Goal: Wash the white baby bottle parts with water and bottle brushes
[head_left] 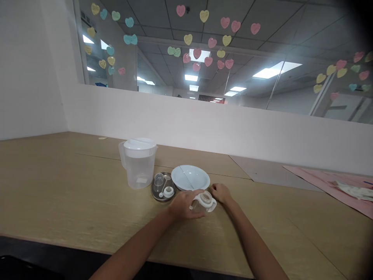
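Note:
My left hand (186,204) is wrapped round a clear baby bottle (201,207) with a white collar and side handles; its round mouth faces up, slightly tilted. My right hand (220,193) rests on the table just right of the bottle, fingers curled in, and whatever they may hold is hidden. Behind the bottle sits a white bowl (190,177). To its left, a small metal tray (154,194) carries a clear cap (159,181), a white ring with a teat (168,191) and a thin pale stirrer-like piece (164,186).
A lidded plastic pitcher (140,165) stands left of the tray, its handle to the left. On the far right, a pink sheet (317,181) bears a white packet (354,190), beside a grey mat (271,175). A white wall with a window borders the table's back.

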### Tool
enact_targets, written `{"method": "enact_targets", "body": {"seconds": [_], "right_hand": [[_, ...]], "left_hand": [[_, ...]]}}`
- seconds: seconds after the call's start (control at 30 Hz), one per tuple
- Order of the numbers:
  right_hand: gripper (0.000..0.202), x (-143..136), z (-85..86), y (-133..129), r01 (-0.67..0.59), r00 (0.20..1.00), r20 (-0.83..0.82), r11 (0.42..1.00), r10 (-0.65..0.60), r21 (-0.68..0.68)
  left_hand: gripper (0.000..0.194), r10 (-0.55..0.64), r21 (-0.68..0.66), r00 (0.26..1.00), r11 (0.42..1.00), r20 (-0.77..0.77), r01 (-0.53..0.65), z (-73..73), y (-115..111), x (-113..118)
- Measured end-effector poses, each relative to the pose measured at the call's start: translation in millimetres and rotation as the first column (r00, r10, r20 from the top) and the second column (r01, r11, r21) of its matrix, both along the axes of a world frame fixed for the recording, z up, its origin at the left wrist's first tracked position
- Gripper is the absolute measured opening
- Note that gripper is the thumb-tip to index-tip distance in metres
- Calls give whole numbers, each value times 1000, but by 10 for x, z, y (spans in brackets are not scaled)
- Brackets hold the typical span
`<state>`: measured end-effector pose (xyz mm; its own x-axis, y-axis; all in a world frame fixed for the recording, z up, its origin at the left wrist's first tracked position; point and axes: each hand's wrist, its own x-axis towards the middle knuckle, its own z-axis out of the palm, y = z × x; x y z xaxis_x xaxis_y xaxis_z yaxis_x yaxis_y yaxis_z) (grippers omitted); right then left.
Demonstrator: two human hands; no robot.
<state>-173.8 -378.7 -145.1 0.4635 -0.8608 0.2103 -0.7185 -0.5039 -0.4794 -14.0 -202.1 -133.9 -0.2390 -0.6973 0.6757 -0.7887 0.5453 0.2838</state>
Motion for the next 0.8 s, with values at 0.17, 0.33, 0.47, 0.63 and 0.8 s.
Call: {"method": "enact_targets", "body": {"seconds": [0.17, 0.33, 0.47, 0.63, 0.8], "right_hand": [[25, -5, 22, 57, -54, 975, -223, 987, 19, -154], [38, -18, 113, 118, 53, 974, -187, 938, -124, -342], [37, 96, 295, 227, 171, 985, 91, 890, -146, -424], [30, 544, 544, 295, -216, 976, -106, 925, 192, -312], [9, 985, 550, 225, -337, 900, -257, 936, 352, 102]], "left_hand": [[71, 94, -25, 985, 996, 143, -91, 36, -29, 169], [41, 367, -143, 925, 915, -92, -378, 107, -40, 416], [32, 763, 61, 640, 645, -92, -761, 145, -96, 659], [36, 823, 301, 543, 483, 163, -822, 61, -188, 839], [41, 811, 383, 551, 454, 195, -804, 26, -234, 853]]}}
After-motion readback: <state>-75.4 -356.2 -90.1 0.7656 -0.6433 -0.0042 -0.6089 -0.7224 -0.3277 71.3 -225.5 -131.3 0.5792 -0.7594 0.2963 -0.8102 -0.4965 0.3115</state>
